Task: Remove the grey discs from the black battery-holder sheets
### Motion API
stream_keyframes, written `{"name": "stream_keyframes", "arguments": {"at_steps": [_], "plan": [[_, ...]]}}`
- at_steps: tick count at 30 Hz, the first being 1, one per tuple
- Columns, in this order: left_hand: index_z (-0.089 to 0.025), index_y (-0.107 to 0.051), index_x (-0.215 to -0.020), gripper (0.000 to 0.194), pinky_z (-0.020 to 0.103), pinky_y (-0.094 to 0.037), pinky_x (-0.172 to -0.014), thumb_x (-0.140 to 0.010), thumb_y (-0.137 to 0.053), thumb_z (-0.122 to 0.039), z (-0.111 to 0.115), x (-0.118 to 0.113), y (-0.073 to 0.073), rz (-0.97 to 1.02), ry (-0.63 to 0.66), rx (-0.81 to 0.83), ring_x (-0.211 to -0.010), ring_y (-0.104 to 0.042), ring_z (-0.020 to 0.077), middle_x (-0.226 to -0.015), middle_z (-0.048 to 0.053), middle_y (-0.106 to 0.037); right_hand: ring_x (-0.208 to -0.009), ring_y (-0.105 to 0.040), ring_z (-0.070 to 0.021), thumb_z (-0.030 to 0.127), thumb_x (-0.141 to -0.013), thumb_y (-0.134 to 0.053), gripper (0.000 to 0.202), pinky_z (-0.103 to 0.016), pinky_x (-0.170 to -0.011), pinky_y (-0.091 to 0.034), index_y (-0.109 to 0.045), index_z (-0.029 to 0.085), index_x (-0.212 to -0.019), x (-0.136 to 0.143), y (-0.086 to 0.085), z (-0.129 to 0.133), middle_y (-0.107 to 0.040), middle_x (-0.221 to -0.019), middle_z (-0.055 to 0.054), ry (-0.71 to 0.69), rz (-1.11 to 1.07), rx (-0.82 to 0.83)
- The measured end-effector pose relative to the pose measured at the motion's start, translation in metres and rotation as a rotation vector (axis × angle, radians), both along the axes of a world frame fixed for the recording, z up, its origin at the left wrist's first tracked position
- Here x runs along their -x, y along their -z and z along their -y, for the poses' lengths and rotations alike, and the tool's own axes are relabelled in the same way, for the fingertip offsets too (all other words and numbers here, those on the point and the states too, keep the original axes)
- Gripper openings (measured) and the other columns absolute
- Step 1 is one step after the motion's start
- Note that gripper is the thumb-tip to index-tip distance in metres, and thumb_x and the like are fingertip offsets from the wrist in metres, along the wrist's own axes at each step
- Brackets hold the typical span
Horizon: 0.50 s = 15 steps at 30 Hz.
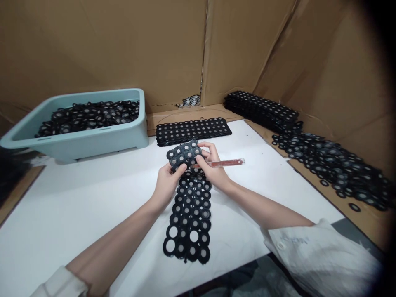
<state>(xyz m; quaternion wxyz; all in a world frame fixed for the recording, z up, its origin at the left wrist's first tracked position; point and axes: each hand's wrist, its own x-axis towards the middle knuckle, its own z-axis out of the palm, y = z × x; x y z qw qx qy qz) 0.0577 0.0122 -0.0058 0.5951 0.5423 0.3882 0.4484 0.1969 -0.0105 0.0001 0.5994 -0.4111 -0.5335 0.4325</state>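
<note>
A long black sheet of joined rings (187, 210) runs down the white table surface in front of me. Its far end is bent up between both hands. My left hand (168, 179) pinches the raised part at its lower left edge, thumb on top. On the right edge, my right hand (215, 167) grips the same sheet and also holds a thin red-brown tool (230, 163), whose handle points right. The tool's tip is hard to make out near the sheet. Most rings have grey centres; several near the close end show white.
A light blue bin (123, 138) of loose black rings stands at left. Behind my hands lies a stack of ring sheets (193, 130). Another sheet stack (260, 109) and a pile of loose rings (334, 165) lie at right. Cardboard walls (108, 49) surround the table.
</note>
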Motion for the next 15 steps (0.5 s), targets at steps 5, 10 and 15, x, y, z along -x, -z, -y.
{"name": "stream_keyframes", "arguments": {"at_steps": [5, 10, 15], "plan": [[-0.015, -0.063, -0.090, 0.028, 0.031, -0.043, -0.078, -0.071, -0.061, -0.035, 0.005, 0.001, 0.000, -0.069, -0.005, -0.001, -0.089, -0.057, 0.0220, -0.098, 0.007, -0.064, -0.093, -0.050, -0.0176, 0.032, -0.080, -0.048, 0.034, -0.038, -0.085, -0.042, -0.033, 0.027, -0.109, 0.003, 0.008, -0.002, -0.047, -0.108, -0.005, 0.173, 0.251, -0.050], [-0.017, -0.062, -0.095, 0.028, 0.033, -0.042, -0.082, -0.073, -0.059, -0.035, 0.008, 0.001, -0.001, -0.079, -0.012, -0.023, -0.093, -0.056, 0.0221, -0.101, 0.006, -0.063, -0.093, -0.052, -0.0180, 0.033, -0.077, -0.051, 0.040, -0.037, -0.082, -0.045, -0.031, 0.028, -0.111, 0.002, 0.008, -0.006, -0.048, -0.106, -0.005, 0.120, 0.182, -0.013], [-0.015, -0.062, -0.093, 0.029, 0.033, -0.041, -0.084, -0.072, -0.060, -0.035, 0.005, -0.001, 0.000, -0.009, -0.031, -0.009, -0.093, -0.056, 0.0222, -0.098, 0.007, -0.063, -0.065, -0.058, -0.0131, 0.038, -0.076, -0.052, 0.033, -0.031, -0.063, -0.050, -0.035, 0.027, -0.102, -0.003, -0.001, -0.008, -0.057, -0.082, 0.001, -0.043, -0.085, 0.118]]}}
